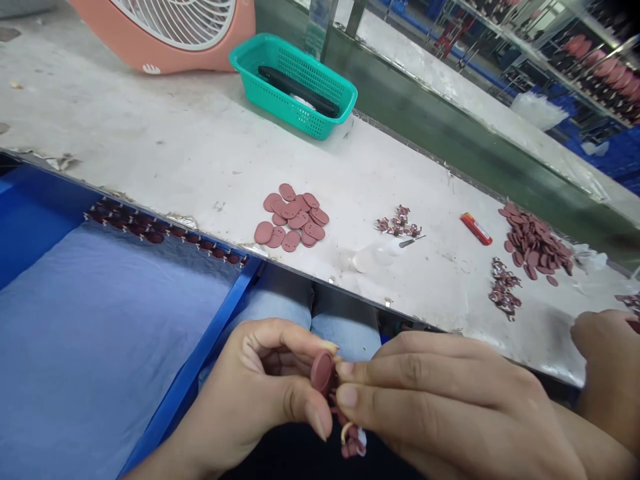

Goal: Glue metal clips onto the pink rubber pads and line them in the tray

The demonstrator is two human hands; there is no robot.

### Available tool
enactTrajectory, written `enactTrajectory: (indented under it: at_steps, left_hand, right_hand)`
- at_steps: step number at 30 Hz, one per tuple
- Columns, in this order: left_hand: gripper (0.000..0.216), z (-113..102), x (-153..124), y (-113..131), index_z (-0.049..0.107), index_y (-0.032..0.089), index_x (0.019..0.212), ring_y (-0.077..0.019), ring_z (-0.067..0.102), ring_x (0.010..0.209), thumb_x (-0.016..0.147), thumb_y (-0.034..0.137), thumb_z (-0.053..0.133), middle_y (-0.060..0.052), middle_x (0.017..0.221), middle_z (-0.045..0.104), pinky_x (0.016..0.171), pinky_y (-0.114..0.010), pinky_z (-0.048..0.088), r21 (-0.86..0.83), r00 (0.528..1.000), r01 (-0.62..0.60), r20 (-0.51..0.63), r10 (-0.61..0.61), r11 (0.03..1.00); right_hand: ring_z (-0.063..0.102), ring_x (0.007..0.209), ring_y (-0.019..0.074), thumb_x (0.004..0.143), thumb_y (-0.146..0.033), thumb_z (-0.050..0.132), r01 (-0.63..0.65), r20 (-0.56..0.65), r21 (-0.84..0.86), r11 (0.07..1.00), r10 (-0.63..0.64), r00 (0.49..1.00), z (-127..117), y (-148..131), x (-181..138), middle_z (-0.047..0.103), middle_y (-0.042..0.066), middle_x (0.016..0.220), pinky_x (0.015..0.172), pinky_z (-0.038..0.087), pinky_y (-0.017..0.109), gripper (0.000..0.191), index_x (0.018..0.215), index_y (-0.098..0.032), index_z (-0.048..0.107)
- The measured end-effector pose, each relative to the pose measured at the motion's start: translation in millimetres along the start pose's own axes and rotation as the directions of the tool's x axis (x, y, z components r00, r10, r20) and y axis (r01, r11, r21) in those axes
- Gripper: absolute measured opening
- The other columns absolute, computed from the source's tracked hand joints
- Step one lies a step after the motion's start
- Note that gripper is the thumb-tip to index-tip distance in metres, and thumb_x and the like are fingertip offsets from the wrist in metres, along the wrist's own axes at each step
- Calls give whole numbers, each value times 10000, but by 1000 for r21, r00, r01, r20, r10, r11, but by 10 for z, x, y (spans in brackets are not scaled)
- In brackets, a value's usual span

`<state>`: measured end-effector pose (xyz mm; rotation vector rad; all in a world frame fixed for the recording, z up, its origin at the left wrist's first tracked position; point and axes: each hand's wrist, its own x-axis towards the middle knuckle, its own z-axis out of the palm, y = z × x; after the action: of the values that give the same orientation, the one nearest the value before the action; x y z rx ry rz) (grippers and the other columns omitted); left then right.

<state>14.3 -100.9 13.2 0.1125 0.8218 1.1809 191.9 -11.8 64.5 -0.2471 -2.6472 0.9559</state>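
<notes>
The left hand (260, 393) is closed on a reddish-brown oval disc (323, 372), with the thumb and curled forefinger pinching it upright, low in the view and just in front of the desk's (200, 153) near edge. The right hand (440, 407) comes in from the other side with its fingers laid together, and the tips of the first two press on the disc's right rim. Its thumb is hidden, so I cannot tell whether this hand truly grips. A small bunch of matching bits (353, 443) hangs just below the disc between the two hands (which hand carries it is not clear).

On the desk beyond lies a loose pile of pinkish ovals (293, 217). To its right are a little cluster of clips (399, 223) and a thin metal tool (413, 241). Further right are a red lighter (476, 229), a darker heap of ovals (535, 243) and another clump of small pieces (504, 287). A green basket (327, 123) holding a black object (297, 90) stands further back, near a pink fan (170, 27).

At the left is a blue tray (30, 220) lined with pale cloth, with a row of dark pieces (160, 230) along its far edge. Another person's hand (607, 353) rests at the right edge.
</notes>
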Motion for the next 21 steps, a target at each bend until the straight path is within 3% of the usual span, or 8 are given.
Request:
enactTrajectory:
  at_steps: [9,14,21]
  left_hand:
    - [277,-48,41,-39,789,246,702,-162,641,410,484,283,955,-19,508,711,397,-214,504,-29,1000,12,27,-12,999]
    - [293,-124,156,-79,782,198,664,-102,622,449,474,337,956,-15,544,719,450,-153,480,-25,997,-70,39,71,997]
    - [322,-222,278,-139,789,190,695,-78,620,514,491,377,953,0,619,715,464,-115,497,-27,993,-27,-113,24,999]
  right_hand:
    - [726,905,135,889,-54,660,8,29,57,998,-10,1000,-16,44,47,760,84,1040,836,605,187,237,1123,-92,668]
    - [726,825,118,908,-45,621,-50,10,139,989,49,999,-25,140,198,771,64,922,756,594,191,181,1065,-125,666]
    - [735,769,114,818,-35,717,-196,-3,202,960,201,980,18,299,305,780,15,860,722,565,186,138,890,-153,724]
